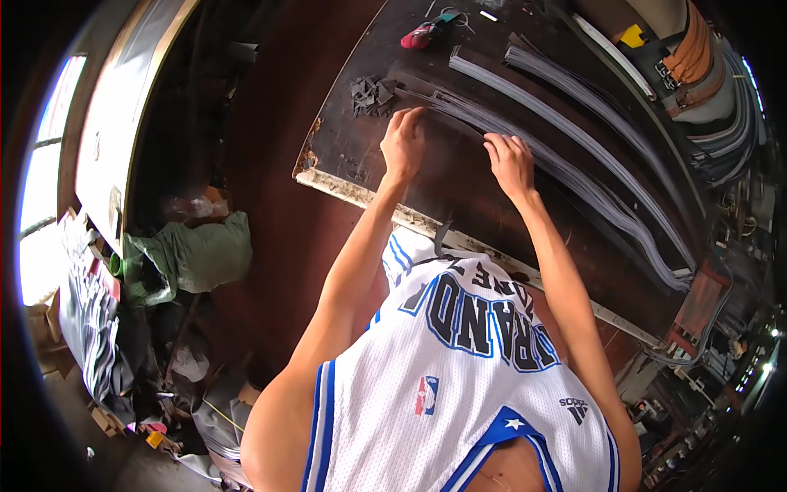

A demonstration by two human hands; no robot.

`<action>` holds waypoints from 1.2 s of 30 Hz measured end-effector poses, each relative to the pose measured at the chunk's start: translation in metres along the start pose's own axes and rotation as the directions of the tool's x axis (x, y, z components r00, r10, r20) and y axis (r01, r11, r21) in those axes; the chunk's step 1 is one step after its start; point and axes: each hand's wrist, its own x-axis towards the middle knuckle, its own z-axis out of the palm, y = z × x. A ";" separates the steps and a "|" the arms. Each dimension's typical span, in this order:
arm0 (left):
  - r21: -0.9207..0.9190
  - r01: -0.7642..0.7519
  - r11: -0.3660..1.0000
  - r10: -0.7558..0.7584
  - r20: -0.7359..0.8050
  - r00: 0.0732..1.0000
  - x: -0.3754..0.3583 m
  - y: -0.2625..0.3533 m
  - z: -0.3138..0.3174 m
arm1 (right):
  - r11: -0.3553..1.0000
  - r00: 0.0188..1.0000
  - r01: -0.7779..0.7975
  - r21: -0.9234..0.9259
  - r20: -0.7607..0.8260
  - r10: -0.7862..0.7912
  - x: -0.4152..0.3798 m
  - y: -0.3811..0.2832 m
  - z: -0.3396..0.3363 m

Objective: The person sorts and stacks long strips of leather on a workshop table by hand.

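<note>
My left hand (402, 145) is over the dark tabletop (459, 176) near its left end, with the fingers curled closed. To its right, my right hand (511, 164) has its thumb and fingers pinched together. A thin dark strip (455, 123) runs between the fingertips of both hands; its ends are hidden by the fingers. Just beyond the hands lies a bundle of long grey-edged strips (566, 170), stretching away to the right. A small heap of dark scraps (373, 95) sits beyond my left hand.
Two more strip bundles (557, 94) lie farther back. A red-and-teal tool (422, 33), perhaps thread snippers, is at the far edge. Brown belts (690, 57) hang over a support at right. A green sack (205, 254) stands at left. The worn table edge (352, 190) faces me.
</note>
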 end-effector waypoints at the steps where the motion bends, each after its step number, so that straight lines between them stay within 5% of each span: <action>1: 0.051 -0.021 0.998 0.024 -0.061 0.998 0.000 0.002 0.004 | 1.000 1.000 0.011 0.002 0.004 -0.011 0.001 -0.001 0.000; 15: 0.172 -0.068 0.983 0.110 -0.247 0.963 -0.005 0.005 0.022 | 0.999 0.998 0.045 0.017 -0.047 -0.045 -0.003 -0.003 -0.005; 26: 0.057 -0.220 0.974 0.225 -0.123 0.966 -0.024 0.000 -0.008 | 0.997 0.992 0.050 0.056 -0.118 -0.044 -0.006 -0.008 -0.010; 36: 0.167 -0.045 0.985 0.081 -0.217 0.973 -0.008 0.011 0.012 | 0.994 0.996 0.023 0.102 -0.085 -0.015 -0.003 -0.010 -0.014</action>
